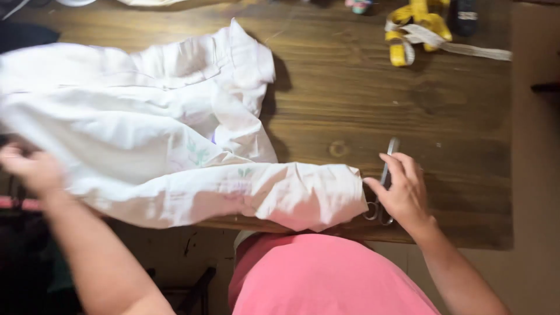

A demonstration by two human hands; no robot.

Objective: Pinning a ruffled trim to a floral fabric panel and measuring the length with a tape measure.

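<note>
Pink clothing (326, 274) on the person's own body fills the bottom of the view, pressed up against the near edge of the wooden table (361, 87), the largest thing here, dark-stained and knotty. Across its left half lies a big crumpled white cloth (146, 128) with faint printed sprigs, one folded end stretched rightward along the near edge, seemingly so that end sits within reach of the cutting hand. The left hand (32, 169) is at the cloth's far left edge, fingers curled up against it; whether it pinches the fabric cannot be told, as the cloth hides the fingertips. The right hand (402, 189) rests loosely spread over a pair of metal scissors (385, 175) lying flat on the table just beside the cloth's end, blades pointing away; the fingers cover the handles without yet threading the loops. At the far edge a yellow measuring tape (417, 26) lies tangled with a pale fabric strip (466, 48). No containers show.
</note>
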